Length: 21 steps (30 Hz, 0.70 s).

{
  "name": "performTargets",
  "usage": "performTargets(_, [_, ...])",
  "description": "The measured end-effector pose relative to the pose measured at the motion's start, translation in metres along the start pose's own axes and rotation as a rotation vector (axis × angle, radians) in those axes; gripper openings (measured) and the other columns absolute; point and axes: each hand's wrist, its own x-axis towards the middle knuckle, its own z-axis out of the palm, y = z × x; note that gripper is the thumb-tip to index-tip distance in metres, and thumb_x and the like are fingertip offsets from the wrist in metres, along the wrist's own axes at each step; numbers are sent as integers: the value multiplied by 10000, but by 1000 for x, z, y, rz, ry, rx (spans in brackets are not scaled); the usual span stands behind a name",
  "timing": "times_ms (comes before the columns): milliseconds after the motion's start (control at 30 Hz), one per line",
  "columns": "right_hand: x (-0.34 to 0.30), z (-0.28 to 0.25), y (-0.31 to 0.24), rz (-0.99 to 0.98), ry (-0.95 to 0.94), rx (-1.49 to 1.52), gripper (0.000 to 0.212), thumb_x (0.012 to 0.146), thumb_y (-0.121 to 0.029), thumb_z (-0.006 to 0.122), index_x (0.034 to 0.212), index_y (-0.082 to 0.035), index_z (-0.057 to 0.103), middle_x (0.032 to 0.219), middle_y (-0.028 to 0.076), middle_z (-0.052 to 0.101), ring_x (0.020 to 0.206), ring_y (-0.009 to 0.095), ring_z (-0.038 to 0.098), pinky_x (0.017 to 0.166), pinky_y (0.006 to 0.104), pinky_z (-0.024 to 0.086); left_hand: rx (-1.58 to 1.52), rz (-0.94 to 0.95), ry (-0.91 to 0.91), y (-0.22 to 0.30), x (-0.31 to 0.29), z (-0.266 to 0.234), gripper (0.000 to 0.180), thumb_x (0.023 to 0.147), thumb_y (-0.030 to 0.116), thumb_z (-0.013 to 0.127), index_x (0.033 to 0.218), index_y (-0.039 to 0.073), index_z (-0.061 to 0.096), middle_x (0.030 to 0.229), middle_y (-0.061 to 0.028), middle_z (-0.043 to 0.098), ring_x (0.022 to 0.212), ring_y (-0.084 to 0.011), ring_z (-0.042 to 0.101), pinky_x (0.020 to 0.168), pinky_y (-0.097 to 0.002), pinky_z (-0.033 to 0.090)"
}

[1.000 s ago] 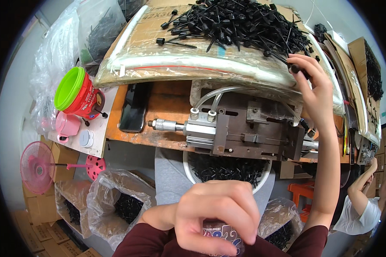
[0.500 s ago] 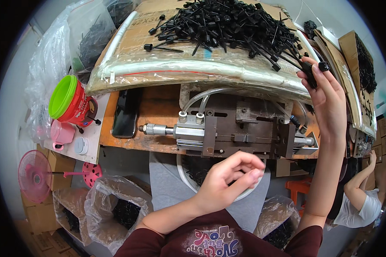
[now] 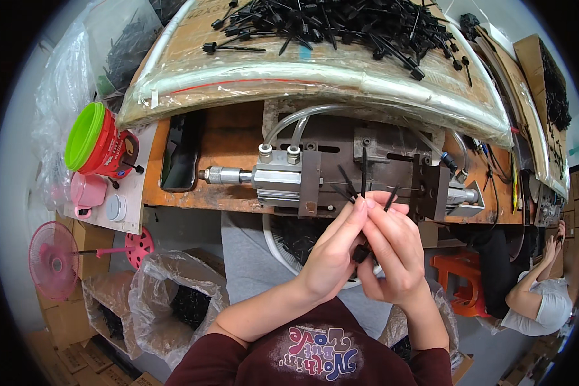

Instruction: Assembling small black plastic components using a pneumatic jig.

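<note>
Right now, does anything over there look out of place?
Mildly: two small black knobbed pieces are beside the red bucket, apart from the main heap on the cardboard, so they look stray. Nothing appears plainly damaged.

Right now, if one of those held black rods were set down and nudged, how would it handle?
Likely stiff: the held rods jut out straight, without drooping. Probably light, since the left hand and right hand pinch several together. It might swivel rather than roll straight, judging by the thick head at one end.
</note>
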Motion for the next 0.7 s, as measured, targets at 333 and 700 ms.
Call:
performTargets(333, [-24,-9,-2,207,136,299,465,646,-20,826,1077,62,674,1193,203,637,990,278,671,789,355,556,157,40,127,-21,-10,-16,277,1064,260,384,1162,28,498,1029,-59,573,919,-126,569,801,-284,493])
performTargets(700, [-17,14,16,175,-79,-38,323,703,-45,770,1019,-10,708,1231,172,627,865,253,686,680,315,552,306,168,144,6,-37,-18,221,1049,252,391,949,59,428,914,-125,550,819,-196,584,644,-305,493])
